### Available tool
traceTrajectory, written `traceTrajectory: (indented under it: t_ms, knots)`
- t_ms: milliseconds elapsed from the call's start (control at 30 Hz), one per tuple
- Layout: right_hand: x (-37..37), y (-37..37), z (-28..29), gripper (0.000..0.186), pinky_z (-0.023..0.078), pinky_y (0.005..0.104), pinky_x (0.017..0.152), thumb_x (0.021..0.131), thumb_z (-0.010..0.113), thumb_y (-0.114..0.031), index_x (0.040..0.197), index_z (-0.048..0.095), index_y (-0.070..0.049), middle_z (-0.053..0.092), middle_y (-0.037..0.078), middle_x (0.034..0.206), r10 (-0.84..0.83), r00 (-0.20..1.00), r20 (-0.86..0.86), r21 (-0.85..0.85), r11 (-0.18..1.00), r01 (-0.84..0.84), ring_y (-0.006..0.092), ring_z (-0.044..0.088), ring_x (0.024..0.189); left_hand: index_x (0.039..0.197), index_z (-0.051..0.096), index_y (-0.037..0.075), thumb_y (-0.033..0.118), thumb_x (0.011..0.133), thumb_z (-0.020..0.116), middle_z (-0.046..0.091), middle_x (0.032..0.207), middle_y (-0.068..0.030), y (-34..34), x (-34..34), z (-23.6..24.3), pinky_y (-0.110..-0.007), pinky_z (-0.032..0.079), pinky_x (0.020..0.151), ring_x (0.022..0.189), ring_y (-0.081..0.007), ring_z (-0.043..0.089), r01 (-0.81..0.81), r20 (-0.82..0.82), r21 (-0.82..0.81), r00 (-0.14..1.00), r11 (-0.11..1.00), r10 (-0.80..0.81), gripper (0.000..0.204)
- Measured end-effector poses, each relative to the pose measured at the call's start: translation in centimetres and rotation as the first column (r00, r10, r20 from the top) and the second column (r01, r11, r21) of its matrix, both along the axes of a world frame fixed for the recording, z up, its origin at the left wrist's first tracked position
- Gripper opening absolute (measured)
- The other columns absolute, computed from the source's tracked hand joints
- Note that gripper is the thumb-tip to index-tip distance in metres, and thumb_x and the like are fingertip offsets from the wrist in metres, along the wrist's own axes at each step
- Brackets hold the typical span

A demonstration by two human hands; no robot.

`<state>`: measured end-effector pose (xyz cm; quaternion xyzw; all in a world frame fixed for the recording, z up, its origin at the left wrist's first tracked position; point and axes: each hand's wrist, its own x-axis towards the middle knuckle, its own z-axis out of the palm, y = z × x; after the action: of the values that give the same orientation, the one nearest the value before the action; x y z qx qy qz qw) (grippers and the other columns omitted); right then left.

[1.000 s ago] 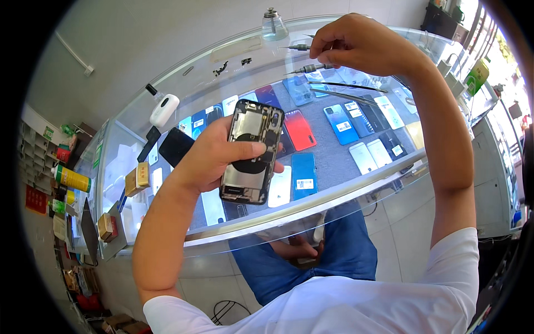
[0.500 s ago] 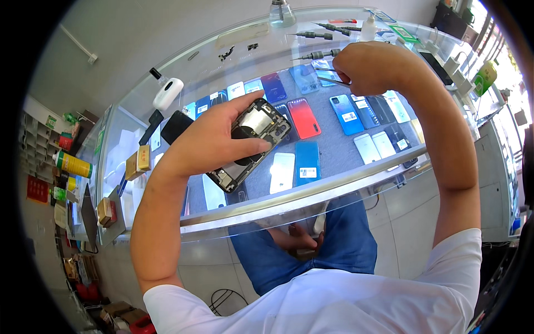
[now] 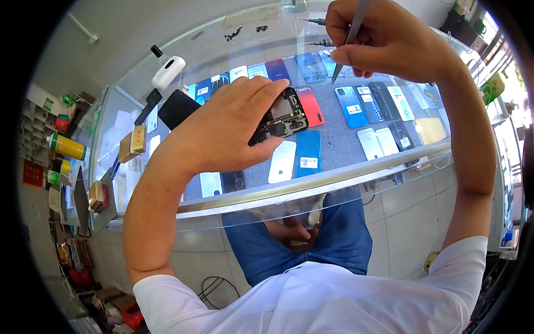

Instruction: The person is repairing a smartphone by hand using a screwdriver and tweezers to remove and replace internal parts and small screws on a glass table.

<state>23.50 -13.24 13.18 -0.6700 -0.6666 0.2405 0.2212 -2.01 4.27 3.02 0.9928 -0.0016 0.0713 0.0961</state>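
My left hand (image 3: 225, 125) is wrapped round an opened phone (image 3: 286, 119), its dark frame and exposed circuit parts showing past my fingers; much of it is hidden under the hand. Above and to the right, my right hand (image 3: 389, 47) grips silver tweezers (image 3: 355, 26), points down, their tips over the phones in the glass case, a little right of the opened phone. Small screwdrivers (image 3: 317, 43) lie on the glass behind my right hand. A black phone or screen (image 3: 175, 111) lies left of my left hand.
The glass display counter (image 3: 250, 205) holds several phones (image 3: 347, 106). On top are a white device (image 3: 169, 71), small dark parts (image 3: 233, 34), cardboard boxes (image 3: 132, 143) and a glass bottle (image 3: 295, 5) at the back. A yellow can (image 3: 67, 146) stands far left. My jeans show through the lower glass.
My left hand has turned the opened phone and covers more of it. My right hand has picked up the tweezers from the glass and raised them upright.
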Motion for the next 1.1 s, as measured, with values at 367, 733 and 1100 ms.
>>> traceTrajectory:
  t_ms: [367,733,1100]
  knots:
    - [2.6,-0.4,-10.4,0.016,0.065,0.0346,0.074,0.093,0.077,-0.004,0.106,0.070,0.003,0.074,0.016,0.091,0.404,0.911,0.086,0.626,0.689,-0.365,0.0271,0.081,0.084,0.167,0.048,0.014,0.003,0.078,0.076,0.063,0.151,-0.0143,0.9,1.0,0.5,-0.051,0.042,0.126,0.140,-0.0366,0.058,0.096,-0.035,-0.139,0.994,0.986,-0.102,0.095]
    - [-0.1,0.5,-14.7,0.031,0.065,0.0389,0.067,0.087,0.088,-0.004,0.113,0.073,0.001,0.078,0.017,0.103,0.395,0.873,0.287,0.748,0.477,-0.462,0.0321,0.078,0.083,0.163,0.055,0.014,-0.015,0.067,0.053,0.063,0.157,-0.0118,1.6,1.3,0.6,-0.065,0.017,0.136,0.153,-0.0341,0.053,0.102,-0.098,-0.116,0.989,0.988,-0.114,0.100]
    - [-1.0,0.6,-14.5,0.030,0.065,0.0400,0.069,0.086,0.086,-0.004,0.113,0.072,-0.003,0.079,0.014,0.106,0.350,0.877,0.328,0.693,0.542,-0.475,0.0321,0.078,0.085,0.148,0.068,0.010,-0.015,0.070,0.053,0.066,0.151,-0.0158,1.9,1.3,0.7,-0.050,0.042,0.127,0.143,-0.0379,0.061,0.117,0.049,-0.210,0.993,0.971,-0.109,0.084]
